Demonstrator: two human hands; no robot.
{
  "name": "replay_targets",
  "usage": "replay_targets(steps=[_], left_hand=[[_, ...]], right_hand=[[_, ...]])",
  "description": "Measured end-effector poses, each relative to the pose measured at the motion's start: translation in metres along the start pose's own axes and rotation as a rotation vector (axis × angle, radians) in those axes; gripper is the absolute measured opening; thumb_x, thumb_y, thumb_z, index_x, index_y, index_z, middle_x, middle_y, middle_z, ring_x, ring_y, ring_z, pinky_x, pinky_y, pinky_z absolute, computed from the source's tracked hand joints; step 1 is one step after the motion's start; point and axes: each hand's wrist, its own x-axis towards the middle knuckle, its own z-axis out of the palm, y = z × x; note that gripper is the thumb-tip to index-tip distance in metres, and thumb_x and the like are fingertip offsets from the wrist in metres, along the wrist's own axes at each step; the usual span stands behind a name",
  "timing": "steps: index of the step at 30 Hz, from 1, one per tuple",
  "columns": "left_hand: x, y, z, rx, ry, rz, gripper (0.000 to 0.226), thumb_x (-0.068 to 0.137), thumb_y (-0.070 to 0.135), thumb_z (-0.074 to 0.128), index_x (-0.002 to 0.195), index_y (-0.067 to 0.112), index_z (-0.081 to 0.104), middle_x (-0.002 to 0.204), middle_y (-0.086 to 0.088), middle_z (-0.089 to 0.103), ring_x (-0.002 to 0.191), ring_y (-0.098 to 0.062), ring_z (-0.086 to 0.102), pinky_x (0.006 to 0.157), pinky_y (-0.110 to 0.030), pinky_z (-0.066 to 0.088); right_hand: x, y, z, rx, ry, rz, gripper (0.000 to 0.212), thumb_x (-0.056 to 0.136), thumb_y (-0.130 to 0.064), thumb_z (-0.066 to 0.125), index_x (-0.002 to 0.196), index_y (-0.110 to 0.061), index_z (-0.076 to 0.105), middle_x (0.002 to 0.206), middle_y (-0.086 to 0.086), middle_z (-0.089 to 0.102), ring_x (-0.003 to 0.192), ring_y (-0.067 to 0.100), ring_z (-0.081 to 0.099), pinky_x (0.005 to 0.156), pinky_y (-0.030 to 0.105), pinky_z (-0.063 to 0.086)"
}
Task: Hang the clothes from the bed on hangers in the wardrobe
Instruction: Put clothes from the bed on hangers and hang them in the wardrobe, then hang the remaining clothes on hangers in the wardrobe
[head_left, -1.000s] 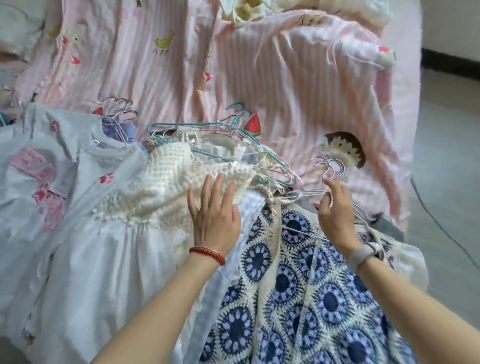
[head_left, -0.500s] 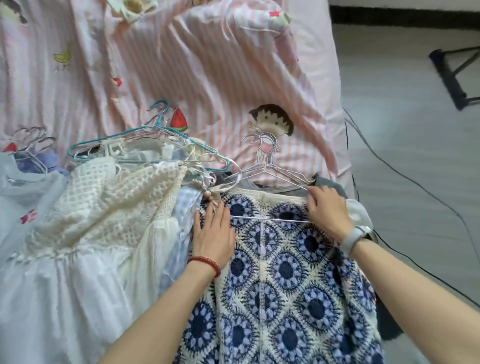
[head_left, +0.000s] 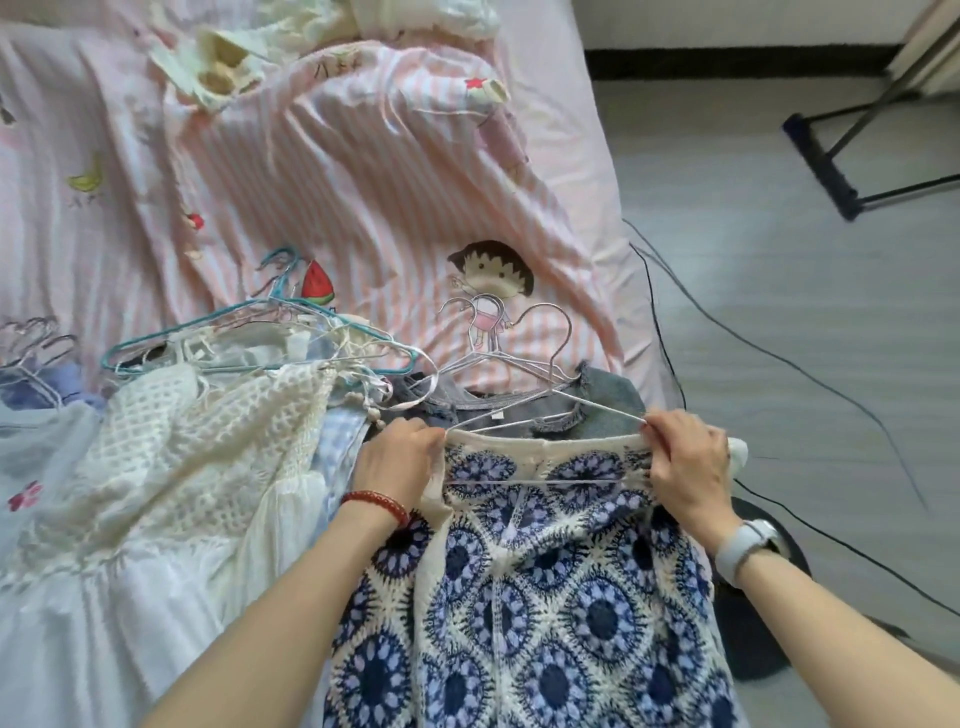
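Note:
A blue-and-cream crochet garment lies at the bed's near edge on a thin white wire hanger. My left hand grips the garment's top left corner at the hanger's end. My right hand pinches the top right corner together with the hanger's wire. A grey denim piece lies just beyond, under more wire hangers. To the left lie a cream knit top over a white dress, teal hangers and a pale blue shirt.
The pink striped bed cover with cartoon prints fills the far part. Grey floor lies to the right, crossed by black cables, with a black stand at the far right. No wardrobe is in view.
My view swung right. Both hands moved from the cream knit top and loose hangers to the crochet garment's top edge and closed on its two corners.

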Motion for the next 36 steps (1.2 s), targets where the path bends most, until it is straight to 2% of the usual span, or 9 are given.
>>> replay_targets(steps=[3, 5, 8, 13, 22, 27, 29, 33, 36], left_hand=[[-0.007, 0.011, -0.012, -0.038, 0.059, 0.076, 0.023, 0.091, 0.034, 0.052, 0.094, 0.019, 0.069, 0.086, 0.004, 0.065, 0.084, -0.011, 0.039, 0.070, -0.026, 0.033], [-0.018, 0.015, -0.021, -0.091, -0.003, 0.084, 0.020, 0.092, 0.033, 0.049, 0.094, 0.019, 0.062, 0.090, 0.005, 0.059, 0.084, -0.008, 0.040, 0.076, -0.022, 0.034], [-0.042, 0.011, -0.041, -0.249, -0.051, 0.025, 0.010, 0.094, 0.027, 0.047, 0.092, 0.017, 0.050, 0.087, 0.003, 0.054, 0.075, -0.010, 0.050, 0.064, -0.013, 0.038], [-0.102, -0.011, -0.092, -0.342, 0.041, -0.117, 0.026, 0.095, 0.026, 0.048, 0.117, 0.018, 0.059, 0.103, 0.002, 0.066, 0.081, -0.009, 0.058, 0.073, -0.017, 0.044], [-0.284, -0.061, -0.161, -0.338, 0.590, -0.485, 0.017, 0.091, 0.020, 0.055, 0.097, 0.016, 0.071, 0.101, 0.001, 0.070, 0.084, -0.014, 0.059, 0.068, -0.020, 0.037], [-0.411, -0.091, -0.187, -0.179, 0.958, -0.676, 0.014, 0.088, 0.009, 0.058, 0.088, 0.012, 0.072, 0.090, -0.003, 0.071, 0.070, -0.018, 0.062, 0.057, -0.020, 0.041], [-0.467, -0.106, -0.191, -0.114, 1.083, -0.709, 0.017, 0.086, 0.008, 0.055, 0.084, 0.009, 0.071, 0.086, -0.006, 0.071, 0.072, -0.023, 0.065, 0.065, -0.033, 0.049], [-0.579, -0.120, -0.193, 0.050, 1.246, -0.878, 0.025, 0.086, 0.015, 0.046, 0.085, 0.010, 0.071, 0.088, -0.006, 0.071, 0.076, -0.026, 0.065, 0.070, -0.035, 0.041], [-0.653, -0.120, -0.194, 0.207, 1.375, -1.019, 0.024, 0.085, 0.009, 0.047, 0.082, 0.007, 0.071, 0.085, -0.009, 0.071, 0.076, -0.029, 0.064, 0.070, -0.033, 0.031]], right_hand=[[0.002, 0.003, -0.012, 0.026, 0.045, 0.023, 0.035, 0.087, -0.027, 0.034, 0.086, -0.007, 0.063, 0.073, 0.005, 0.062, 0.069, 0.022, 0.054, 0.068, 0.025, 0.017], [0.003, 0.000, -0.019, 0.040, 0.076, 0.006, 0.037, 0.088, -0.027, 0.035, 0.087, -0.005, 0.064, 0.074, 0.007, 0.064, 0.071, 0.023, 0.056, 0.069, 0.022, 0.017], [0.008, -0.023, -0.028, 0.088, 0.103, -0.045, 0.036, 0.088, -0.027, 0.038, 0.087, -0.002, 0.065, 0.072, 0.009, 0.064, 0.070, 0.023, 0.056, 0.070, 0.021, 0.019], [0.011, -0.093, -0.043, 0.147, 0.124, -0.212, 0.033, 0.087, -0.023, 0.039, 0.086, -0.003, 0.065, 0.066, 0.007, 0.060, 0.065, 0.019, 0.050, 0.065, 0.022, 0.018], [-0.026, -0.275, -0.071, 0.287, 0.120, -0.598, 0.033, 0.089, -0.020, 0.039, 0.092, 0.000, 0.067, 0.074, 0.010, 0.066, 0.070, 0.022, 0.055, 0.073, 0.027, 0.032], [-0.076, -0.391, -0.091, 0.418, -0.064, -0.936, 0.033, 0.089, -0.024, 0.042, 0.105, -0.006, 0.065, 0.087, 0.007, 0.070, 0.077, 0.016, 0.059, 0.079, 0.024, 0.036], [-0.101, -0.436, -0.102, 0.463, -0.165, -1.069, 0.034, 0.090, -0.021, 0.043, 0.114, -0.004, 0.061, 0.092, 0.008, 0.069, 0.084, 0.013, 0.057, 0.080, 0.031, 0.043], [-0.149, -0.516, -0.113, 0.392, -0.265, -1.345, 0.041, 0.092, -0.030, 0.034, 0.114, -0.008, 0.061, 0.099, 0.007, 0.069, 0.090, 0.020, 0.063, 0.087, 0.030, 0.036], [-0.197, -0.575, -0.114, 0.411, -0.340, -1.551, 0.042, 0.092, -0.030, 0.032, 0.104, -0.006, 0.064, 0.091, 0.008, 0.068, 0.080, 0.023, 0.064, 0.077, 0.025, 0.043]])
